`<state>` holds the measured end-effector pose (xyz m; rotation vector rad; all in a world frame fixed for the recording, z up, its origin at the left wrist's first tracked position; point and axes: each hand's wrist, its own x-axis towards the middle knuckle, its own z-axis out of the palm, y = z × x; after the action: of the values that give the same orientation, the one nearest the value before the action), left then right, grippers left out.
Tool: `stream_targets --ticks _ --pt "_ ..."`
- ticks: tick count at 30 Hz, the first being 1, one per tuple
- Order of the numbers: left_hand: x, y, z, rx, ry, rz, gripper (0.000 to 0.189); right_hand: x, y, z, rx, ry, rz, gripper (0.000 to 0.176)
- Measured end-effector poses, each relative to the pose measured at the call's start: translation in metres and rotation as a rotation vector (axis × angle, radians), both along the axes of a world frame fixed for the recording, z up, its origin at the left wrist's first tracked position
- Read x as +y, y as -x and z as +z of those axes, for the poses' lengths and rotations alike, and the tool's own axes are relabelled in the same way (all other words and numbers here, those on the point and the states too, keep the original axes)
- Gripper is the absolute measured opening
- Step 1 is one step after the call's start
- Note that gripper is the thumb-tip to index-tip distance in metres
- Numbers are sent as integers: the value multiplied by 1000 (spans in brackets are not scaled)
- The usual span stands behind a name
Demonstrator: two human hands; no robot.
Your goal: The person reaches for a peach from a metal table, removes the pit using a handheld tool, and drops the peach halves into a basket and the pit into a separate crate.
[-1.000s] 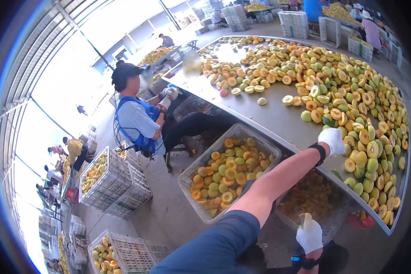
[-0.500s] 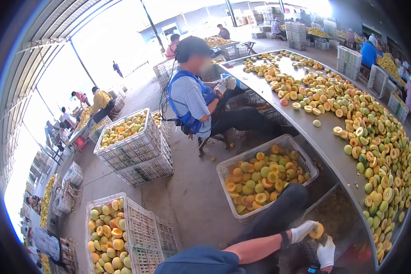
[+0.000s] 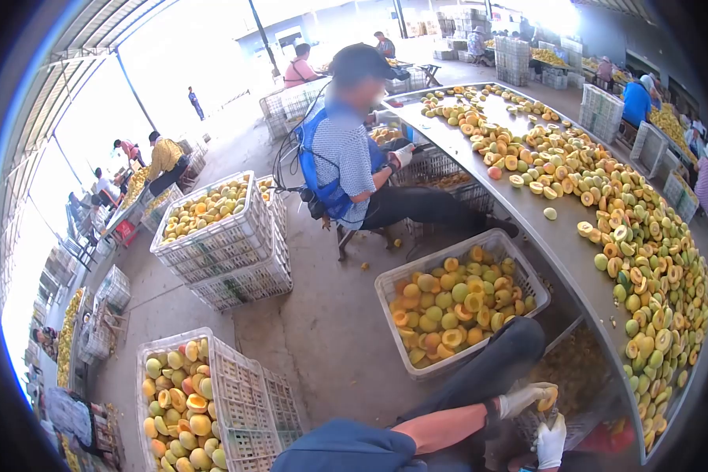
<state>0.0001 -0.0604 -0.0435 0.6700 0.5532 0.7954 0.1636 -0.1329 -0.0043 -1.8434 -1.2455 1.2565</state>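
Observation:
My left hand [image 3: 523, 400], in a white glove, grips a yellow peach half [image 3: 548, 397] between thumb and fingers. Just below it is my right hand [image 3: 551, 443], also white-gloved, with its fingers bent towards the fruit; whatever they hold is too small to make out. Both hands are low beside my knee, left of the metal table [image 3: 519, 197]. Behind them is a dark container [image 3: 578, 362], its contents blurred. A white crate [image 3: 381, 295] of whole and cut peaches stands beyond my leg.
Peach halves [image 3: 653, 291] are heaped along the table. Stacked crates [image 3: 236, 267] of fruit stand at left, another crate [image 3: 236, 393] nearer. A seated co-worker [image 3: 346, 157] in a blue vest is across from me. More people work at far tables.
The view has shifted slightly. My left hand still holds the peach half, while my right hand's fingers have turned up towards it. The co-worker's gloved hand has lowered towards the table edge.

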Motion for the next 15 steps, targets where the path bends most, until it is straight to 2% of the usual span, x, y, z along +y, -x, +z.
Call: stream_targets --ticks 3,5,9,11,12,13,14,15 --pt "-1 -3 -9 7 -5 6 49 -3 10 13 13 -1 35 31" --pt "-3 -2 -5 36 -54 -2 53 -3 22 51 -116 253 149 49" --pt "2 5 10 162 35 -62 52 -2 25 27 69 273 111 55" --pt "4 -5 -6 183 76 -8 57 -5 38 14 139 59 -6 27" --pt "5 -5 -20 85 141 54 45 -4 61 48 228 77 20 20" --pt "7 -14 -69 -297 145 152 31 -2 55 21 188 23 80 17" --pt "-4 7 -15 -323 94 138 21 -5 66 36 238 85 42 17" --pt "-7 18 2 -32 -82 135 32 -9 63 8 16 -258 116 21"
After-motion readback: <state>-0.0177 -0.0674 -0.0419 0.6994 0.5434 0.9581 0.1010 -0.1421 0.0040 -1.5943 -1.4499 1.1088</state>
